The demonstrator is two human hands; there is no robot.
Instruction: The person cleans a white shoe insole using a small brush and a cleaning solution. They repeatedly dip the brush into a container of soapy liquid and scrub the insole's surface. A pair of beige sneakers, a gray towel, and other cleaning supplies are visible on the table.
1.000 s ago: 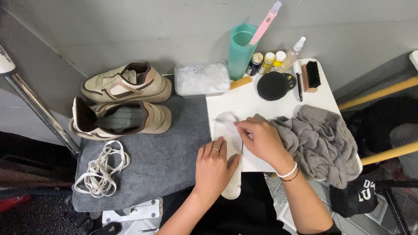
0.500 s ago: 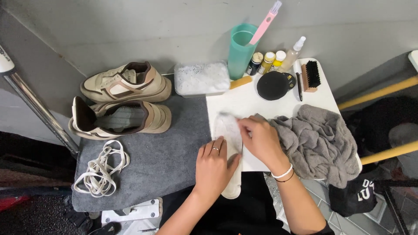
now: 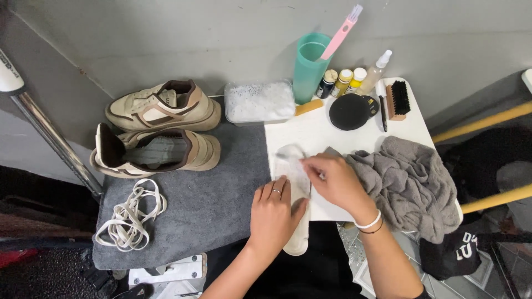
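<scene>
A white shoe insole (image 3: pixel 295 166) lies lengthwise on a white board (image 3: pixel 310 130), its heel end hanging over the near edge. My left hand (image 3: pixel 273 209) presses flat on the insole's lower half, a ring on one finger. My right hand (image 3: pixel 332 180) is closed around something small at the insole's upper part, fingertips near its toe end; what it holds is hidden. A crumpled grey towel (image 3: pixel 410 185) lies just right of my right hand.
Two beige sneakers (image 3: pixel 160 130) without laces sit on a grey mat (image 3: pixel 205 210), white laces (image 3: pixel 130 213) beside them. At the back stand a foam-filled tub (image 3: pixel 259 102), a teal cup (image 3: pixel 310 66) with a pink brush, small bottles (image 3: pixel 343 82), a black round lid (image 3: pixel 349 111) and a wooden brush (image 3: pixel 396 99).
My right hand has shifted slightly along the upper insole. The left hand stays pressed on it.
</scene>
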